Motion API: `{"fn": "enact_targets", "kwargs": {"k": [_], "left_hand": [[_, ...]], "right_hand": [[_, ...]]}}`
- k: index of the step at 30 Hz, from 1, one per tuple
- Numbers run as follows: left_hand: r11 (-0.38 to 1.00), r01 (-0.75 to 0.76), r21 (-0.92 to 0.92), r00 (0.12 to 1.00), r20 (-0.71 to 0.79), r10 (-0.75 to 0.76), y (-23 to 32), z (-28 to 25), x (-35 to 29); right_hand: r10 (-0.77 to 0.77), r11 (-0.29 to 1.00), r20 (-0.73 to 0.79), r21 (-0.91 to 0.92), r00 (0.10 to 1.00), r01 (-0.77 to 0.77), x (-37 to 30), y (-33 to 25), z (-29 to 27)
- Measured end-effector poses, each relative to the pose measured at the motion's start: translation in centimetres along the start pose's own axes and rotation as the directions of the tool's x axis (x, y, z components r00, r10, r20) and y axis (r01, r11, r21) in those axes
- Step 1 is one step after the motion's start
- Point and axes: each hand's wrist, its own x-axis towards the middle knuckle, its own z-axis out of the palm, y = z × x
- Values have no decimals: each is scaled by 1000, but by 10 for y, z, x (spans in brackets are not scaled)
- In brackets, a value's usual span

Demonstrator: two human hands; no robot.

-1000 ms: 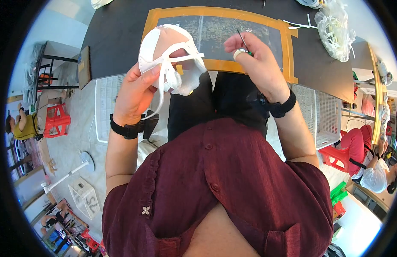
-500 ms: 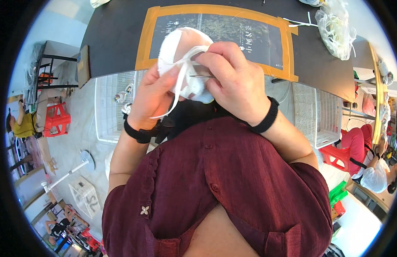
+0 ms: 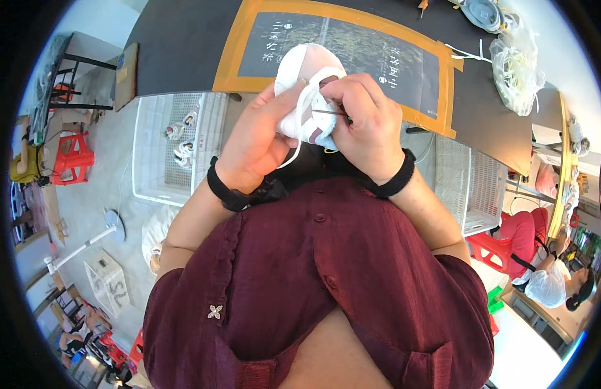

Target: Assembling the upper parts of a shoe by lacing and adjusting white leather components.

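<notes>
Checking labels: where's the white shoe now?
Head view, above centre: the white shoe is held in the left hand, left of the right hand, before the tape-edged dark sheet.

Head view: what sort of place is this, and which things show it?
Probably a workshop, perhaps for footwear: a white shoe being handled, a clear bag of pale cords, and another person seated on a red stool.

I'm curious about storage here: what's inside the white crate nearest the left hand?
A few pale bundles, too small to identify, lie in the white crate. The dark tabletop covers its far end, so anything there is hidden.
</notes>
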Motion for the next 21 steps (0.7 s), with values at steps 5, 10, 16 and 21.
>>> {"fn": "enact_targets", "kwargs": {"k": [5, 10, 16, 21], "left_hand": [[996, 36, -79, 999, 1, -36, 8, -4, 2], [988, 84, -132, 996, 20, -82, 10, -3, 2], [985, -31, 167, 999, 27, 27, 11, -17, 8], [993, -57, 108, 994, 96, 47, 15, -15, 1]], "right_hand": [[-107, 994, 164, 7, 981, 108, 15, 5, -13], [-197, 980, 292, 41, 936, 194, 23, 13, -20], [-123, 992, 331, 80, 936, 102, 19, 19, -22], [-119, 993, 357, 43, 926, 111, 34, 12, -45]]}}
